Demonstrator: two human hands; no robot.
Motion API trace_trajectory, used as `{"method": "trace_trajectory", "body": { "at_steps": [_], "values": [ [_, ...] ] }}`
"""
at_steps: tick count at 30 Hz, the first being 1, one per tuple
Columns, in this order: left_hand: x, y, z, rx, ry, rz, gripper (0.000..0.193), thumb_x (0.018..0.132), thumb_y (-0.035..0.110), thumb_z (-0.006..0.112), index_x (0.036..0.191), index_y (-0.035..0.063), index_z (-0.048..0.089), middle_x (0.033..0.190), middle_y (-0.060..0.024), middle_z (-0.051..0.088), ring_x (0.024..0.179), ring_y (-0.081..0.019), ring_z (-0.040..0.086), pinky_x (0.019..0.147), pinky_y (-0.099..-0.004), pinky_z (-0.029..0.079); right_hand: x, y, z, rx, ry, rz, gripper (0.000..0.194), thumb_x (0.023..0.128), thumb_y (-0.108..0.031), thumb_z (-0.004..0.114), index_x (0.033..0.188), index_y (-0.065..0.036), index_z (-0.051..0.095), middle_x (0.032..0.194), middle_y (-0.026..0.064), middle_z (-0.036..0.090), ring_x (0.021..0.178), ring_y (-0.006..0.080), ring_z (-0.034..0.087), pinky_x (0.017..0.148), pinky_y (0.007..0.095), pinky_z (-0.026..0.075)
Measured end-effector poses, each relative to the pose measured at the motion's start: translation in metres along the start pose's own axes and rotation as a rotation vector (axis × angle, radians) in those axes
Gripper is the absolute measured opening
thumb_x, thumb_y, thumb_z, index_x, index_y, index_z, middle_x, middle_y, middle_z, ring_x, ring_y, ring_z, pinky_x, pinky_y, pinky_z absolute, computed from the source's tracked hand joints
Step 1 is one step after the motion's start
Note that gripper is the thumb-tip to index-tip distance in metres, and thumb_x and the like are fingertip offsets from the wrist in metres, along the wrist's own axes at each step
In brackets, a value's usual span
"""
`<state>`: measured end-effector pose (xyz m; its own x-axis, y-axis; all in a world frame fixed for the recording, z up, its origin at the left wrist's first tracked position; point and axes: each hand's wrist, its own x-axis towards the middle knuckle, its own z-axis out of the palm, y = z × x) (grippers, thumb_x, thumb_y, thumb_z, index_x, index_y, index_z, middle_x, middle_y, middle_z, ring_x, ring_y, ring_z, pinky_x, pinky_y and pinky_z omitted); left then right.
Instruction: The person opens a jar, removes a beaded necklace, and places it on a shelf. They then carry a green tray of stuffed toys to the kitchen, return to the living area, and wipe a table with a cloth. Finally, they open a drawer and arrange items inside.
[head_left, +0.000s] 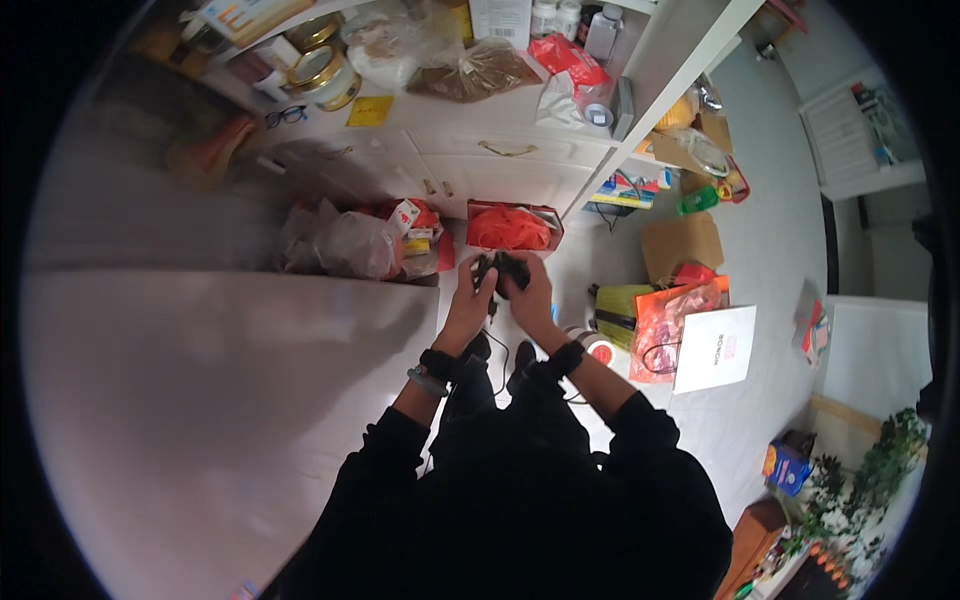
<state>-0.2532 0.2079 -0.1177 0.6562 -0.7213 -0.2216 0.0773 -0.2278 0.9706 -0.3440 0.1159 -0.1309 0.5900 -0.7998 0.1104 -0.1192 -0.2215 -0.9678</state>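
Close together before my body, both hands are around a small dark object, blurred and partly covered by the fingers, so its kind cannot be told. My left hand grips it from the left, thumb on top. From the other side my right hand curls over it. A short dark piece hangs below, between the hands. Each wrist wears a black strap. Just beyond the fingers, a red plastic bag sits in an open box on the floor by the cabinet.
A white cabinet with brass handles stands ahead, its top crowded with jars and bags. Plastic bags lie at its foot. A large pale surface fills the left. On the right floor are a white paper bag, a cardboard box and a round tub.
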Motion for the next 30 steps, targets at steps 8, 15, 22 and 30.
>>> {"method": "trace_trajectory", "body": {
  "at_steps": [8, 15, 22, 30],
  "values": [
    [0.164, -0.045, -0.044, -0.136, 0.041, 0.090, 0.037, 0.095, 0.024, 0.059, 0.123, 0.0006, 0.051, 0.101, -0.0105, 0.063, 0.096, -0.0180, 0.061, 0.080, -0.0286, 0.050, 0.158, 0.060, 0.021, -0.237, 0.407, -0.029, 0.032, 0.080, -0.009, 0.070, 0.109, -0.005, 0.057, 0.113, 0.0165, 0.049, 0.104, 0.0327, 0.051, 0.091, 0.0398, 0.044],
    [0.270, -0.057, 0.001, -0.523, -0.006, -0.326, 0.023, 0.094, 0.018, 0.059, 0.109, 0.0010, 0.058, 0.095, -0.0068, 0.063, 0.079, -0.0129, 0.063, 0.068, -0.0236, 0.051, 0.233, 0.114, 0.053, -0.425, 0.607, 0.055, 0.039, 0.073, -0.014, 0.079, 0.106, -0.005, 0.059, 0.111, 0.0167, 0.045, 0.102, 0.0327, 0.050, 0.088, 0.0401, 0.044],
    [0.289, -0.068, 0.021, -0.568, 0.010, -0.245, 0.015, 0.095, 0.014, 0.057, 0.098, -0.0012, 0.056, 0.097, -0.0096, 0.062, 0.084, -0.0185, 0.063, 0.082, -0.0263, 0.053, 0.187, 0.114, 0.031, -0.326, 0.457, -0.008, 0.033, 0.073, -0.009, 0.077, 0.100, -0.002, 0.058, 0.109, 0.0166, 0.047, 0.096, 0.0322, 0.052, 0.085, 0.0392, 0.045],
    [0.222, -0.090, 0.011, -0.516, 0.015, -0.258, 0.014, 0.095, 0.013, 0.058, 0.100, 0.0003, 0.060, 0.093, -0.0056, 0.063, 0.082, -0.0143, 0.061, 0.077, -0.0265, 0.052, 0.130, 0.081, 0.016, -0.408, 0.224, -0.165, 0.034, 0.074, -0.002, 0.072, 0.106, -0.007, 0.063, 0.121, 0.0170, 0.046, 0.109, 0.0364, 0.050, 0.092, 0.0406, 0.045]
  ]
}}
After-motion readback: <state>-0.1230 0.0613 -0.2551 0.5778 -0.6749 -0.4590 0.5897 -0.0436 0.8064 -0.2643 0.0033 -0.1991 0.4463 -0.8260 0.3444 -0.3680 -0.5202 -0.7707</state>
